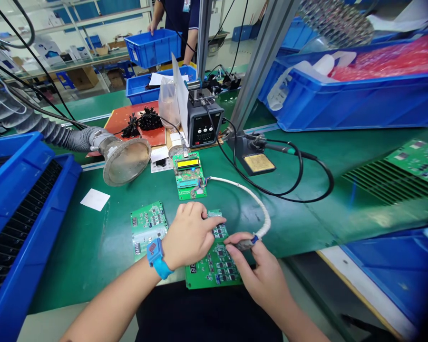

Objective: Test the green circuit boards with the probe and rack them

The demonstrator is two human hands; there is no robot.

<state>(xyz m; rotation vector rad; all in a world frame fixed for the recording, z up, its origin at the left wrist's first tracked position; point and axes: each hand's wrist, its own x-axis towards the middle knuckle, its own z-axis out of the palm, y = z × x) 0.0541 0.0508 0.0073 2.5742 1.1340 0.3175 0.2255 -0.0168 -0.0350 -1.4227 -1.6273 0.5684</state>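
Green surface in a workshop, carrying boards, bins and tools; at the far side a person in dark clothing has a hand on a blue bin. At the near edge, directly below both hands, lies a green circuit board, populated with small components, its lower edge close to the worker's lap.

Left hand: positioned over the upper left part of the board, index finger extended across it, remaining fingers curled. Whether the fingertip touches the board, or the curled fingers hold anything, cannot be told from this angle. A blue band is worn on the wrist.

Right hand: at the right side of the board, thumb and fingers clamped on a grey connector — its tip is directed at the board's upper right area; contact is not clear. From the connector a white sleeved cable curves up and back to a green module with a lit yellow display, standing just beyond the hands.

A second circuit board lies to the left of the left hand, partly covered by it. Farther back are a black control unit, an iron stand with a yellowish sponge and, to the left, an extraction funnel — its mouth facing the module.
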